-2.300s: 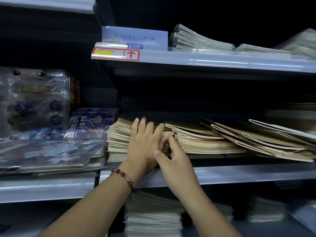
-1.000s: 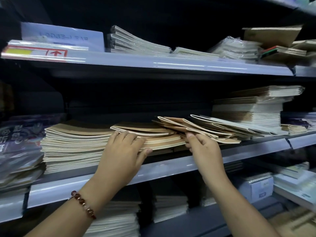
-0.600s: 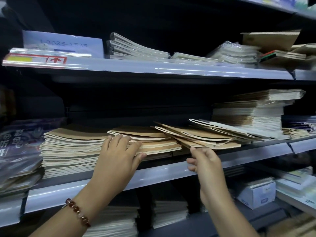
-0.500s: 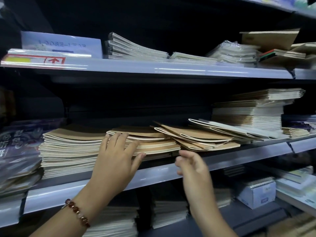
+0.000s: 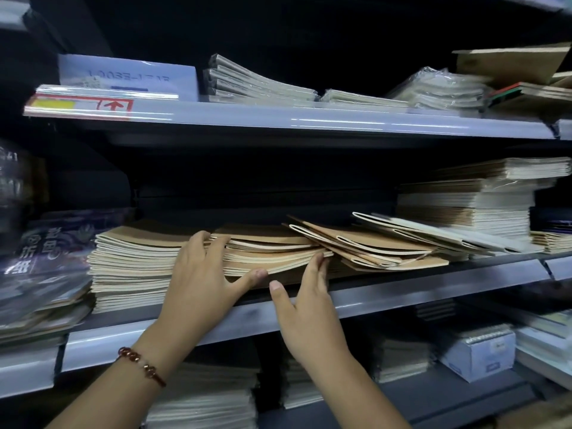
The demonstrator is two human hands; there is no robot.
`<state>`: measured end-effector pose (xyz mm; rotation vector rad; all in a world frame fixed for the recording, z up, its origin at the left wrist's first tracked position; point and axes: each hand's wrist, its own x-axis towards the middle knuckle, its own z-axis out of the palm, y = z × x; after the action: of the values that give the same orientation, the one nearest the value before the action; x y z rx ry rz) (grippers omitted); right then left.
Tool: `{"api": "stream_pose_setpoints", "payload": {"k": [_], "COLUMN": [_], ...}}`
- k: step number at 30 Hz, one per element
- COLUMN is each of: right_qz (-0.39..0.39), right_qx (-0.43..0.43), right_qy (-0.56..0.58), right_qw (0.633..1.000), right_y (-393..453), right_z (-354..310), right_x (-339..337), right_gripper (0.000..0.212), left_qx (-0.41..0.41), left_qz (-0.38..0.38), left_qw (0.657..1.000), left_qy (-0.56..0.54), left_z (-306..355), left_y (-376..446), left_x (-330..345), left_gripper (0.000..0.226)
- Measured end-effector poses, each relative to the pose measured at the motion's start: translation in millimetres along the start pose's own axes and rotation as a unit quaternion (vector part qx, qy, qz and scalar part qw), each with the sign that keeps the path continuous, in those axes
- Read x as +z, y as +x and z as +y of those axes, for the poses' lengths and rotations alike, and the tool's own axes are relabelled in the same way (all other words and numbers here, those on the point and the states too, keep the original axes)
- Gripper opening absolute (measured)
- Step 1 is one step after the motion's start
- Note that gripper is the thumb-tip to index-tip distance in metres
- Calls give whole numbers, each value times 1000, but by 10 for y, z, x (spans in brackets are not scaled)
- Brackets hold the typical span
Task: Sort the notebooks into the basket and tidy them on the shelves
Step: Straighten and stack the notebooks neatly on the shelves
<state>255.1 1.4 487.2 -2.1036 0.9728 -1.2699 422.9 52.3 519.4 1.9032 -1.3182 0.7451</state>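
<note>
Brown-covered notebooks lie in stacks on the middle shelf (image 5: pixel 402 292): a tall left stack (image 5: pixel 130 261), a lower middle stack (image 5: pixel 269 252), and a slanted, fanned pile (image 5: pixel 371 246) to its right. My left hand (image 5: pixel 204 280) lies flat against the front of the middle stack, fingers spread, thumb under its lower edge. My right hand (image 5: pixel 306 308) is open just right of it, fingertips touching the stack's front corner where the fanned pile begins. Neither hand grips a notebook. No basket is in view.
A taller neat stack (image 5: pixel 470 205) stands at the right of the same shelf. The upper shelf (image 5: pixel 278 122) carries wrapped notebook packs and a sign. Glossy packs (image 5: pixel 40 261) sit at the far left. The lower shelf holds more stacks and a white box (image 5: pixel 476 354).
My right hand has left the fanned pile, dipped below the shelf edge and come back up to the middle stack's right corner. My left hand has stayed on that stack.
</note>
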Motion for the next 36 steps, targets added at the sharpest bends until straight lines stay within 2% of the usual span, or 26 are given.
{"api": "stream_pose_setpoints", "payload": {"k": [6,13,17,21,27,30,32,34,36], "right_qz": [10,-16,-43,-60,-83,-102,-95,-40,20], "right_qx": [16,-27,-67,-67,-55,-52,-40,-16,10], "right_qy": [-135,-201,-218,-236,-270,-254,-201,-126,-98], "right_qw": [991,979,973,968,958,960,974,991,995], "right_y": [-17,-103,169,340,394,440,426,380,335], "right_z": [-10,11,50,122,184,163,161,170,204], "right_x": [-58,44,69,134,171,123,94,67,39], "right_gripper": [91,94,95,98,96,97,95,86,79], "left_qx": [25,50,76,65,42,34,37,36,25], "left_qz": [29,18,29,48,57,51,54,62,75], "left_qw": [999,999,994,991,990,994,996,997,996], "left_qy": [22,5,71,107,125,92,60,41,39], "left_z": [0,28,-35,7,61,73,74,85,103], "left_y": [52,19,108,165,213,258,242,204,152], "left_x": [66,85,175,279,315,319,312,307,302], "left_gripper": [100,98,88,77,72,67,65,69,81]}}
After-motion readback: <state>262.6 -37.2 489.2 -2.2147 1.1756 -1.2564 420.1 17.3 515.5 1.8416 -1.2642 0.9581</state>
